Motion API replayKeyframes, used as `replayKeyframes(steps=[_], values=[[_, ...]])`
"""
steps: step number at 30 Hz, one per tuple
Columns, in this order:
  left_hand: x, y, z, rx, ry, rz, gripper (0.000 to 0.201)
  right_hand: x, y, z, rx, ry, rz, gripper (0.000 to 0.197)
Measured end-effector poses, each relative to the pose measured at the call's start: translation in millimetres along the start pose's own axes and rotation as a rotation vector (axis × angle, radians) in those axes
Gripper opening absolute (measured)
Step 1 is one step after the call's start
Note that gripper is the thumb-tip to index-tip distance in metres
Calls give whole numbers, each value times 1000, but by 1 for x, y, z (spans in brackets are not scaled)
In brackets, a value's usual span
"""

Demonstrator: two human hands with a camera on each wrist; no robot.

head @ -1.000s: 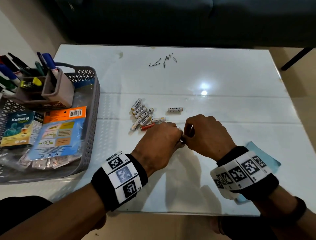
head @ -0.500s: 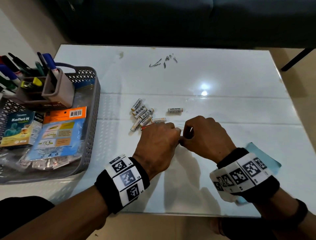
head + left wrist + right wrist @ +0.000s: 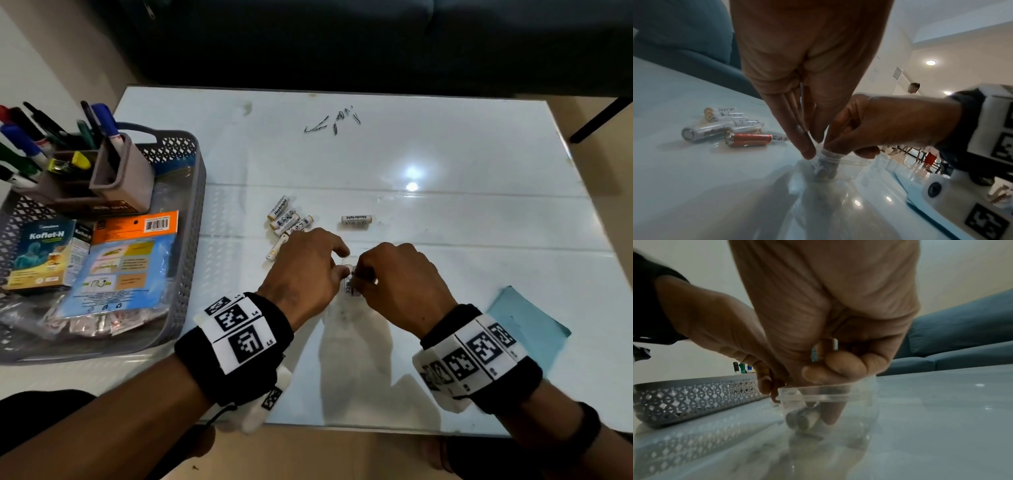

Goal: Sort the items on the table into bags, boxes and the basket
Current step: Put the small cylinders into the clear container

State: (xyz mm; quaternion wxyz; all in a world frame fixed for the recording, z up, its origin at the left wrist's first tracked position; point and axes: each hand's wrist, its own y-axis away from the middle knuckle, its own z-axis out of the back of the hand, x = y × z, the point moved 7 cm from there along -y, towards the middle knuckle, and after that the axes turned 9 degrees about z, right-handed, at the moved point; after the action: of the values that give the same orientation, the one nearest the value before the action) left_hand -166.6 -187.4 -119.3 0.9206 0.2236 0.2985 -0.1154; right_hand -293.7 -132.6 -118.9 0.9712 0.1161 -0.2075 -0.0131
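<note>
A small clear plastic bag (image 3: 344, 310) lies on the white table (image 3: 445, 154), with batteries (image 3: 803, 418) inside it. My left hand (image 3: 337, 272) pinches the bag's mouth from the left. My right hand (image 3: 358, 275) pinches the same rim (image 3: 818, 396) from the right, fingers curled. Just beyond my left hand sits a loose pile of white batteries (image 3: 286, 222). A red battery (image 3: 750, 139) lies at the near edge of that pile and is hidden in the head view. One white battery (image 3: 356, 219) lies alone to the right of the pile.
A grey lattice basket (image 3: 191, 240) at the left holds a pen holder (image 3: 120, 174), a medicine box (image 3: 41, 253) and packets. A light blue sheet (image 3: 527, 325) lies under my right wrist. Several small dark clips (image 3: 332, 121) lie near the far edge.
Both hands have stayed together at the bag's mouth. My left hand has drifted slightly forward and now hides the red battery from the head view.
</note>
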Motion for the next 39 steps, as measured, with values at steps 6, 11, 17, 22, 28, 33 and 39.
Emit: replayKeyframes(steps=[6,11,17,22,28,33,39], values=[[1,-5,10,73,-77,46,19,-5,-3,9,9,-130,17,7],[23,-22,62,-60,-332,200,24,-16,-5,51,-294,-242,9,10],[46,-22,75,-41,-503,301,37,-35,-17,42,-353,-211,114,17],[49,-19,64,-23,-504,318,39,-25,-34,19,-75,-142,185,39],[47,-18,66,-45,-512,307,41,-30,-38,7,32,-69,176,62],[43,-18,61,-65,-602,278,29,-30,-37,8,41,-18,135,59],[27,-17,86,-191,-491,171,21,-36,-37,22,-129,-78,118,29]])
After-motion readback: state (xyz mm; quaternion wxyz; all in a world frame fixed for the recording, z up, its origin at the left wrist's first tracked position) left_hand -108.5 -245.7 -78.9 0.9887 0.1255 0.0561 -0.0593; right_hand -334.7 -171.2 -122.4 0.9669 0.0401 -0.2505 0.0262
